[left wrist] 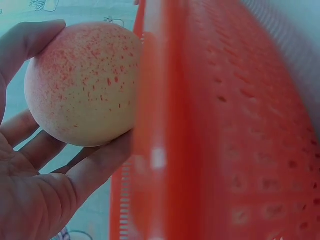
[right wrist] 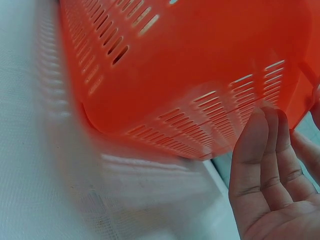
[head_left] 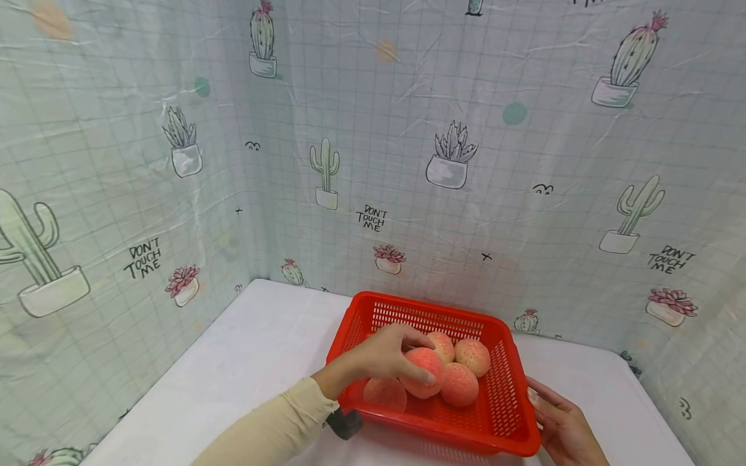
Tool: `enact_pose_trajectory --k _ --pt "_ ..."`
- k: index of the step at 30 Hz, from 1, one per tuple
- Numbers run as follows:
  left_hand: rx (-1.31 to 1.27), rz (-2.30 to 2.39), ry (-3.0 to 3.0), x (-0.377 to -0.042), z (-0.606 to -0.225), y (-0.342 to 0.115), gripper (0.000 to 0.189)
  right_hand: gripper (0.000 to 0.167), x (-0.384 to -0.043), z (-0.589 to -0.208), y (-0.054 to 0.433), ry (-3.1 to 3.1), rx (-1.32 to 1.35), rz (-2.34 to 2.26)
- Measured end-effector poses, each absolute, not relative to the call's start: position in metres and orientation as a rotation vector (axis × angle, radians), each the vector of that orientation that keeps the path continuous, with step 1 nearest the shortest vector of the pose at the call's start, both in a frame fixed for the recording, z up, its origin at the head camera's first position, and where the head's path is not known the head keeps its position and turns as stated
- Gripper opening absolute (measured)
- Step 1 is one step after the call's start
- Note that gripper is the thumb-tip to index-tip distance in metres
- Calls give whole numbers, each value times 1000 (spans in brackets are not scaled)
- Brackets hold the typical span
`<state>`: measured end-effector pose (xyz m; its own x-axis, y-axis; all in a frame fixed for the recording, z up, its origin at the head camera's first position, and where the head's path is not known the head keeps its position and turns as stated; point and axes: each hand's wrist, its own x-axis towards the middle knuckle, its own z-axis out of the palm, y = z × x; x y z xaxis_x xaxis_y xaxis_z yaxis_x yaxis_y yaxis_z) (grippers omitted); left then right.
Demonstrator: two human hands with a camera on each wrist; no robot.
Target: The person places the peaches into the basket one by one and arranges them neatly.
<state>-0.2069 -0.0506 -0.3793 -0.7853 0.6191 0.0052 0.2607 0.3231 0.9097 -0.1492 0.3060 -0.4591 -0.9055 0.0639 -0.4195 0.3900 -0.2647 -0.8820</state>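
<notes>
Several peaches lie in a red plastic basket (head_left: 507, 414). My left hand (head_left: 387, 353) reaches over the basket's near left side and grips one peach (head_left: 424, 374) between thumb and fingers. In the left wrist view the peach (left wrist: 85, 85) is pale with red speckles, partly hidden by the basket wall (left wrist: 170, 120). Beside the held peach are another peach (head_left: 460, 385) and, further right, a speckled peach (head_left: 473, 357). At the basket's right side my right hand (head_left: 562, 417) holds the rim, its fingers (right wrist: 270, 150) against the slotted outer wall and the thumb at the rim.
The basket stands on a white table (head_left: 245, 362), near its back edge. A cactus-print sheet (head_left: 373, 162) hangs behind and at both sides. A dark wrist device (head_left: 345, 424) sits below the left sleeve, close to the basket's front rim.
</notes>
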Motion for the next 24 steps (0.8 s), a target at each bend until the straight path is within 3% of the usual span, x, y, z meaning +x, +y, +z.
enact_pose_trajectory --k 18,24 --pt "841 1366 2280 -200 -401 -27 50 33 -148 -459 305 1760 566 -2280" --pt "827 1301 2332 -198 -407 -21 47 26 -148 -456 304 1774 574 -2270"
